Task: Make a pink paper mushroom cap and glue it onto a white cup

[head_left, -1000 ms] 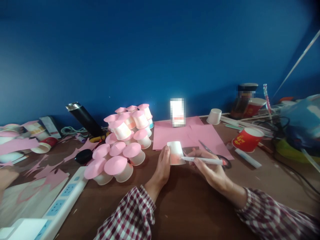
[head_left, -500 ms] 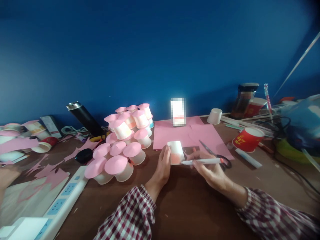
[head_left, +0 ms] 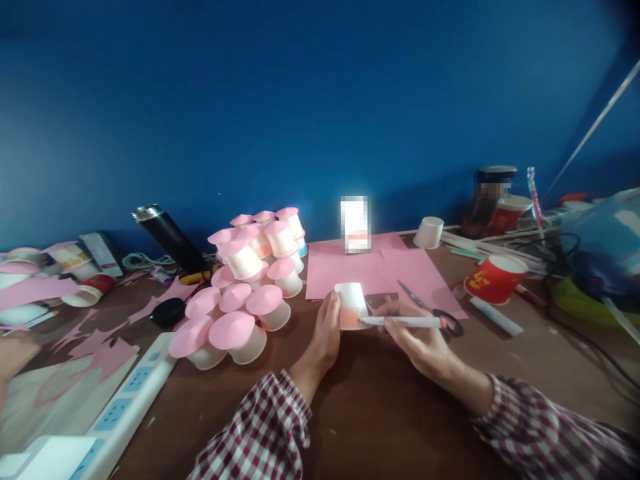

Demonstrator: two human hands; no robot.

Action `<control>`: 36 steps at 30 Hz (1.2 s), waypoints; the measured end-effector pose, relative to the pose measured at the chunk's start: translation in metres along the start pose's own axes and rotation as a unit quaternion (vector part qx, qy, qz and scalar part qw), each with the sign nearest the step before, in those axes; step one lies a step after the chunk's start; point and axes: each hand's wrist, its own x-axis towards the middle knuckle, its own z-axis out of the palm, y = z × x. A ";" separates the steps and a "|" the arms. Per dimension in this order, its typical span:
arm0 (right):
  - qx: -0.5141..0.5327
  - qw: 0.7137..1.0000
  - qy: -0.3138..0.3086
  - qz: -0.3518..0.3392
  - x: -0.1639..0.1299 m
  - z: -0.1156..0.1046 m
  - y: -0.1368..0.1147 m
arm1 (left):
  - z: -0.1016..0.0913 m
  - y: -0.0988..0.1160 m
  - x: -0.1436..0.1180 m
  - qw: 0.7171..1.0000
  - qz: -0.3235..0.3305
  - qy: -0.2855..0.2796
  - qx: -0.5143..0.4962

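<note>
The left hand (head_left: 325, 333) holds a small white paper cup (head_left: 351, 305) upside down on the brown table (head_left: 360, 413). The right hand (head_left: 417, 337) grips a white marker (head_left: 403, 322), and its tip touches the lower side of the cup. Behind them lie pink paper sheets (head_left: 370, 267) and scissors (head_left: 430, 308). A pile of pink-topped cups (head_left: 245, 287) stands to the left, and a red cup (head_left: 495, 279) lies to the right.

A: The standing card (head_left: 355, 224) by the wall is pixelated; the dark jar (head_left: 487, 200) too, at its top.

B: Both sleeves run off the bottom edge; the power strip (head_left: 115, 413) too.
</note>
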 end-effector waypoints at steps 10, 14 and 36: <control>0.000 1.000 0.006 0.013 0.000 0.000 -0.003 | 0.000 -0.003 0.000 1.000 -0.009 0.013 -0.002; -0.001 1.000 -0.005 0.001 0.000 0.000 -0.001 | 0.000 -0.001 -0.001 0.999 -0.020 0.032 0.013; 0.007 1.000 0.015 0.020 0.000 0.001 0.000 | 0.003 -0.006 0.001 0.998 -0.019 0.048 -0.018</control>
